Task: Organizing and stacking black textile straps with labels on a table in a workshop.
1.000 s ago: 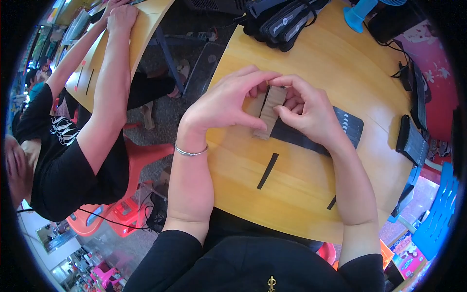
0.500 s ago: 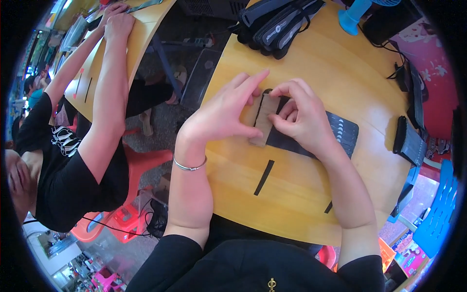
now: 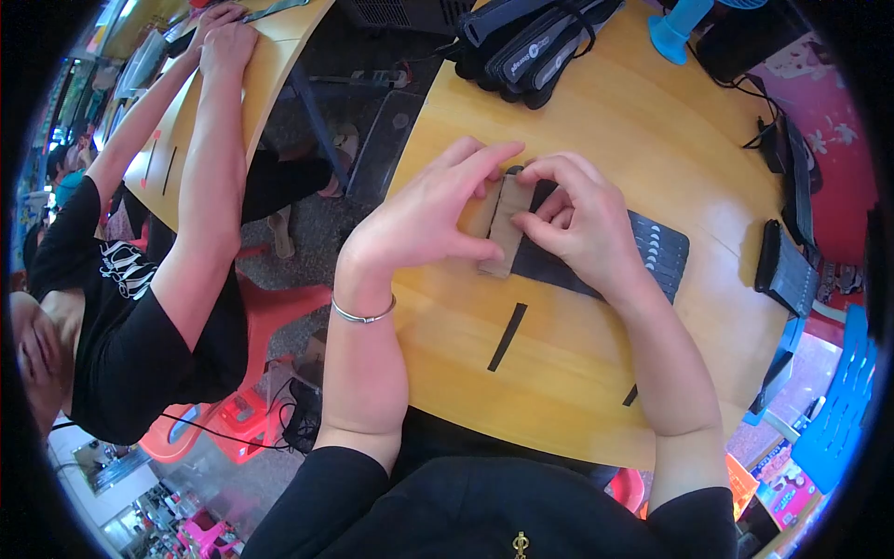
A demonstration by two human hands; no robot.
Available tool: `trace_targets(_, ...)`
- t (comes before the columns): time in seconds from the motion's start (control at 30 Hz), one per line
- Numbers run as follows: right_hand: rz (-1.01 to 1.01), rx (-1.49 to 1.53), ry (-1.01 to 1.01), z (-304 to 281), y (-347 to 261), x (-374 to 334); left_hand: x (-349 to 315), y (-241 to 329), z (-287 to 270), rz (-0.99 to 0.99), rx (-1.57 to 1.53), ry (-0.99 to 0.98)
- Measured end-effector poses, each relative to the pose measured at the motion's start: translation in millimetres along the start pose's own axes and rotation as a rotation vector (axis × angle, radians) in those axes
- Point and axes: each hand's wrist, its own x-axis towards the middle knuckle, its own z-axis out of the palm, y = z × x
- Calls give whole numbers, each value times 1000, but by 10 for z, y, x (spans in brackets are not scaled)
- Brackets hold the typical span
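Observation:
A narrow brown strip [image 3: 507, 219] stands at the left end of a flat black piece [image 3: 549, 265] with pale printed crescents, on the table in front of me. My left hand [image 3: 438, 210] is at the strip's left side, thumb and index stretched wide apart; its thumb tip meets the strip's lower part, while the index reaches over the top end. From the right, my right hand [image 3: 577, 219] bends over the black piece and covers its middle. Its fingers are curled, with index and thumb tips at the strip's right edge. A small dark tip shows above the strip.
Black strips [image 3: 507, 337] lie on the wooden table [image 3: 568, 391] nearer me. Stacked black straps [image 3: 531, 56] sit at the far edge, a blue fan [image 3: 672, 37] at far right. Another black piece [image 3: 787, 270] rests by the right edge. A co-worker's forearm [image 3: 209, 177] is at left.
My left index tip has shifted slightly right over the strip's top. The dark line along the strip's left edge shows less. My right hand stays nearly in place.

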Motion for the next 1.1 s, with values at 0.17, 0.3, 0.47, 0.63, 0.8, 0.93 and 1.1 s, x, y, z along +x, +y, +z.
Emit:
trace_targets(0.17,-74,2,-22,-17,9,-28,26,16,8,61,47,13)
trace_targets(0.3,-129,-54,6,3,-12,-42,45,13,30,57,38,49)
trace_targets(0.47,-269,-311,84,-48,-135,-64,53,108,19,-16,76,50)
trace_targets(0.63,-14,137,27,-152,-58,10,25,82,-41,59,72,20)
trace_targets(0.8,129,395,41,-388,-44,84,29,35,-34,112,38,20)
trace_targets(0.93,84,525,67,-547,-192,52,38,105,-35,96,73,42)
trace_targets(1.1,111,463,145,-788,-232,-92,58,231,86,43,65,169)
